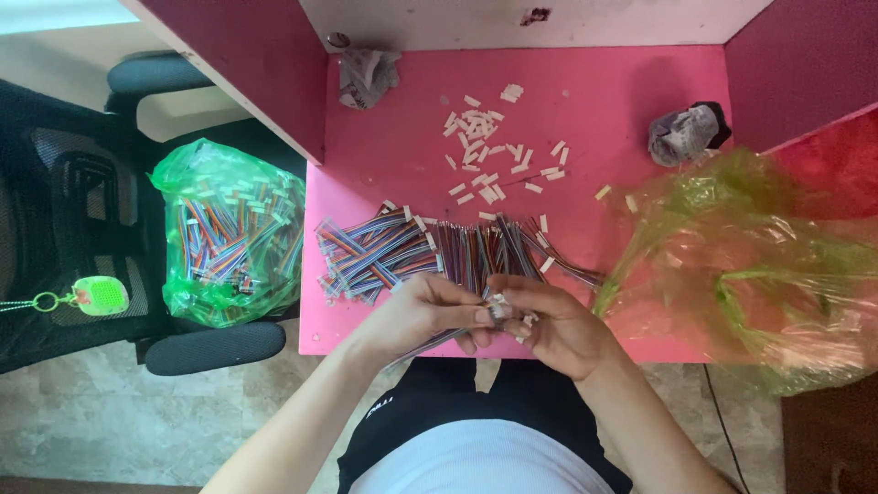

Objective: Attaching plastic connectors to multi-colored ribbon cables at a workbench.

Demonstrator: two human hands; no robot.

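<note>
At the near edge of the pink table, the left hand and right hand meet, pinching a small white connector on a multicoloured ribbon cable. A heap of ribbon cables lies just beyond them, loose white connectors farther back, and a green bag of cables sits on the chair at left.

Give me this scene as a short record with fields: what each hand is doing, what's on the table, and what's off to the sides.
left hand: grips a multicoloured ribbon cable
right hand: pinches a small white connector at the cable's end
table: pink, walled by partitions
centre: pile of ribbon cables
behind pile: loose white connectors
back corners: two crumpled wrappers
right: translucent green bag
left, on black chair: green bag of cables
</note>
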